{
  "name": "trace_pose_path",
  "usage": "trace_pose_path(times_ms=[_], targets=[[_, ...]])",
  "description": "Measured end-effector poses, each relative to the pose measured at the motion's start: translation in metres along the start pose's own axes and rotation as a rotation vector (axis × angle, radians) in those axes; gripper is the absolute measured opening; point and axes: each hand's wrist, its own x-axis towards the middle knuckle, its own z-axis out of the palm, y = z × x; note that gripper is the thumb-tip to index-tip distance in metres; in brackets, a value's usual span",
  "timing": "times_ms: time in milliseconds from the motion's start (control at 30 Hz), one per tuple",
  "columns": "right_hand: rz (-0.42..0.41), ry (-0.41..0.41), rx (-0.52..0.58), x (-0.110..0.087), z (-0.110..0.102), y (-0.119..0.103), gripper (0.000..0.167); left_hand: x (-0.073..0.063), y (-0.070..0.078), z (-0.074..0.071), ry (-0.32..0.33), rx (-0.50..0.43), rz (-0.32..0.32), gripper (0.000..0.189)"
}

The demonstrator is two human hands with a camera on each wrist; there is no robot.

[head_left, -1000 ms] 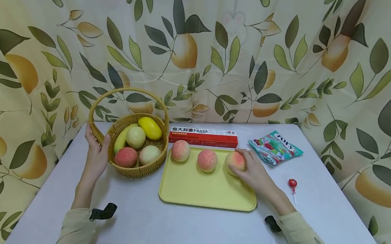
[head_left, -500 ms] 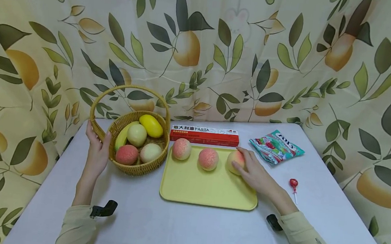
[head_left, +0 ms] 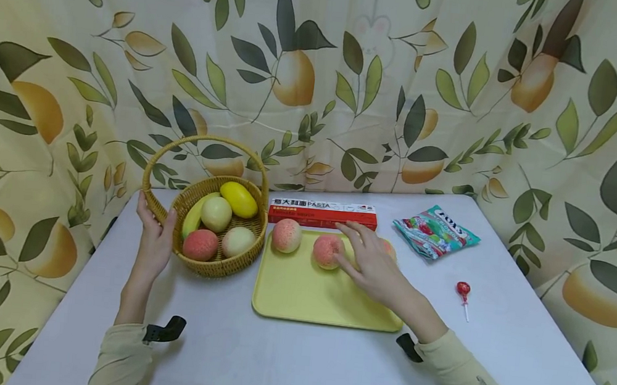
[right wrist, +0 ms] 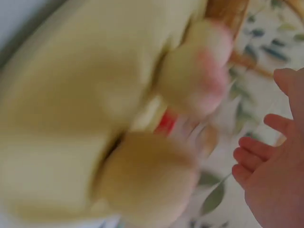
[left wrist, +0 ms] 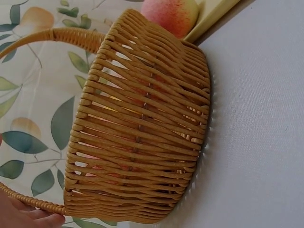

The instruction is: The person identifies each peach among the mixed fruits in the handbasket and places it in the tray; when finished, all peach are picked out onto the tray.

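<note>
My left-wrist view shows the outer weave of the round tan wicker basket, while the head view plainly shows the yellow, pale and red fruit inside. On the pale-yellow rectangular tray, my right hand partly hides the middle and rightmost of three round pink-and-cream peaches, blurred in the right-wrist view. My left hand grips the basket's arched handle; my right, fingers spread, holds nothing.

Fruit-and-leaf-print curtain behind and beside white-covered table.
</note>
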Motion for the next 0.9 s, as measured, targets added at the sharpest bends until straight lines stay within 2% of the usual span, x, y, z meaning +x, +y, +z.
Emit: trace_pose_path(times_ms=[167,367,633,900], targets=[[-0.159,-0.003,-0.001,0.027,0.012,-0.043,0.061,-0.001,0.001,0.0,0.003,-0.006,0.009,0.081],[-0.271,-0.083,0.001,0.069,0.031,-0.092,0.059,-0.001,0.0,-0.001,-0.003,-0.002,-0.002,0.08],[-0.345,-0.198,-0.013,0.107,0.057,-0.135,0.06,0.0,0.003,-0.001,-0.01,0.03,-0.007,0.081],[-0.396,-0.305,-0.116,0.134,0.088,-0.16,0.056,-0.005,0.003,0.004,0.01,-0.007,-0.002,0.08]])
